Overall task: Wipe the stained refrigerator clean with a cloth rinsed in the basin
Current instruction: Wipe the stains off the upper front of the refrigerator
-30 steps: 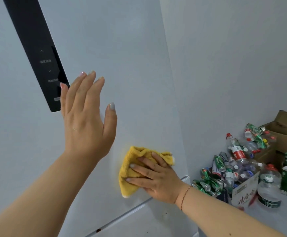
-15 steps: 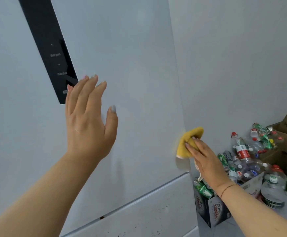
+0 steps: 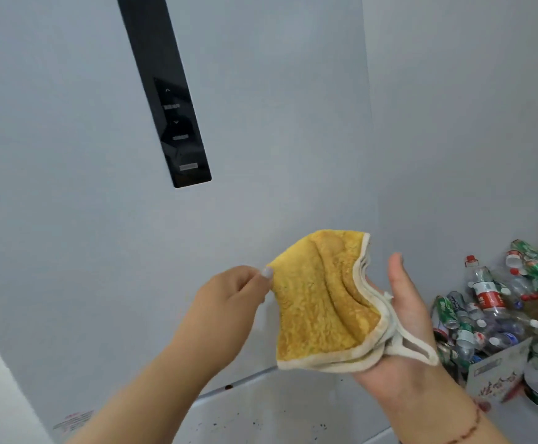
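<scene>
A folded yellow cloth [image 3: 322, 302] with a pale hem is held up in front of the grey refrigerator door [image 3: 85, 219], clear of its surface. My left hand [image 3: 229, 302] pinches the cloth's upper left corner. My right hand [image 3: 402, 328] lies palm up under the cloth's right side, thumb straight up, with the hem draped over the palm. Dark specks and a reddish spot mark the lower door panel [image 3: 261, 415] below the seam. No basin is in view.
A black control strip [image 3: 171, 100] runs down the upper door. To the right, past the fridge's edge, a cardboard box [image 3: 498, 373] and a heap of plastic bottles and cans [image 3: 492, 299] sit on the floor against the wall.
My left hand came off the door and took the cloth's corner. My right hand pulled the cloth away from the fridge's right edge and turned palm up, so the cloth is spread between both hands.
</scene>
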Tool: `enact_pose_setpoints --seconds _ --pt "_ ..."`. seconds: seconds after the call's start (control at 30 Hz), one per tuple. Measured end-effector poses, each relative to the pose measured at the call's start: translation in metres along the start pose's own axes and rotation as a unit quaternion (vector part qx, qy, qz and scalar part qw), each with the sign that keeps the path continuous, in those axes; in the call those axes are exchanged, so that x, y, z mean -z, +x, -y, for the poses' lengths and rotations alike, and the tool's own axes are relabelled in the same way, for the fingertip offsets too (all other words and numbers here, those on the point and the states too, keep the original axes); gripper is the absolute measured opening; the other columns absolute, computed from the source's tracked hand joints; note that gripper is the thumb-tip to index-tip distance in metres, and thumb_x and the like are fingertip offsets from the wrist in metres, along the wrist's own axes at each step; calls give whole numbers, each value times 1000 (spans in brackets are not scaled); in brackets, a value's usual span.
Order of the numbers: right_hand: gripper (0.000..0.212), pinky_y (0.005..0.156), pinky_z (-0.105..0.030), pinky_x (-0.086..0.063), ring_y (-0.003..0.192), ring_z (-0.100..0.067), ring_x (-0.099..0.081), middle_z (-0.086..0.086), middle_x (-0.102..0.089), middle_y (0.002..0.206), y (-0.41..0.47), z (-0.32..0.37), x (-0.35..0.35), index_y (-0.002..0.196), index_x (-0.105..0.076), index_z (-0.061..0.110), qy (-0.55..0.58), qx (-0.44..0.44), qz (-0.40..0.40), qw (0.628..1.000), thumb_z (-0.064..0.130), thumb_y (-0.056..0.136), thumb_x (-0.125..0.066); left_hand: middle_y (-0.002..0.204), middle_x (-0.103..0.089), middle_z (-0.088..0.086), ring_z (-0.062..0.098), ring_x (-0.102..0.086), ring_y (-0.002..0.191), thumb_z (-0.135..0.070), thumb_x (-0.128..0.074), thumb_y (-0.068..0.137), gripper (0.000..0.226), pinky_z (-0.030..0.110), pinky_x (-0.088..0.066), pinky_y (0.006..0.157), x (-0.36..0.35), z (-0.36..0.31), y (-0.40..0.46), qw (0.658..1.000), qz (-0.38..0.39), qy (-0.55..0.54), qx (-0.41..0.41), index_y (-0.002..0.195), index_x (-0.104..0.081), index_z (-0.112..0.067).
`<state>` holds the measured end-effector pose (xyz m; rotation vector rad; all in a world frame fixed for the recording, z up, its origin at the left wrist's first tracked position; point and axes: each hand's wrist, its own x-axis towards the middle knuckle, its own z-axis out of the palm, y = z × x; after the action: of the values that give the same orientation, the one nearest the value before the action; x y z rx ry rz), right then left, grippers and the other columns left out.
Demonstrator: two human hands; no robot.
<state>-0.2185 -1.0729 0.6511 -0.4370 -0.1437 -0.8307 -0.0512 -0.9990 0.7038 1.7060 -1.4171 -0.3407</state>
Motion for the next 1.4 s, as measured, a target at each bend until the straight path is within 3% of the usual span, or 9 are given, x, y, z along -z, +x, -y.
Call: enact_pose_setpoints --seconds 0.17,0.67,0.77,0.9,1.03,1.1,1.23,1.33,1.4 --pt "44 69 -53 -58 86 -37 -71 -20 -72 98 6 -33 -27 87 -78 3 -95 -53 -32 994 43 80 -62 80 -72 8 19 -68 69 -36 -56 93 36 35 -55 72 18 9 -21 948 58 -272 154 92 -73 -4" --pt "35 72 -37 -56 90 -25 -72 -10 -74 99 19 -66 -54 105 -71 9 -376 32 -101 921 32 97 -46 67 -51 4 18 -51 62 -42 -55 92 47 37 -50 62 87 29 -40 982 -102 -153 40 84 -55 4" --pt "35 63 -34 -57 86 -27 -73 -13 -74 96 24 -68 -54 103 -71 7 -377 30 -107 919 30 99 -45 69 -54 0 21 -56 64 -59 -48 84 47 45 -55 66 91 30 -44 990 -63 -120 41 88 -56 -13" --pt "33 51 -30 -55 71 -29 -73 -19 -74 87 31 -62 -57 102 -70 0 -349 -1 -110 931 24 99 -47 74 -65 3 19 -62 61 -49 -62 85 50 34 -54 57 102 29 -46 958 62 -270 71 114 -54 -9" --pt "29 57 -38 -60 76 -34 -72 -26 -71 91 35 -46 -75 109 -66 -9 -314 -55 -33 947 -1 81 -63 98 -70 24 30 -69 76 -9 -80 67 62 40 -59 69 123 28 -40 898 154 -409 49 125 -58 -6" --pt "44 76 -47 -59 99 -41 -67 -28 -67 110 40 -38 -79 110 -68 -5 -304 -61 18 951 -10 67 -73 117 -62 33 38 -67 90 0 -79 65 57 47 -57 81 131 28 -34 883 151 -443 40 119 -65 -10" --pt "46 72 -41 -58 96 -37 -68 -25 -68 109 50 -25 -85 91 -74 -5 -302 -7 119 946 -8 45 -77 113 -60 37 45 -61 96 11 -78 51 60 55 -49 90 138 22 -23 860 106 -497 48 109 -67 4" --pt "24 73 -34 -55 96 -28 -66 -19 -67 105 55 -15 -86 66 -73 -7 -360 29 183 914 3 44 -67 78 -64 27 34 -63 60 9 -70 38 30 41 -56 55 138 13 -22 855 76 -511 48 69 -71 10" --pt "36 88 -34 -49 107 -27 -60 -19 -63 115 58 -8 -87 77 -75 -6 -406 42 229 884 15 53 -57 67 -61 21 30 -57 46 -2 -77 28 37 33 -52 45 140 11 -16 852 68 -516 56 61 -68 10"
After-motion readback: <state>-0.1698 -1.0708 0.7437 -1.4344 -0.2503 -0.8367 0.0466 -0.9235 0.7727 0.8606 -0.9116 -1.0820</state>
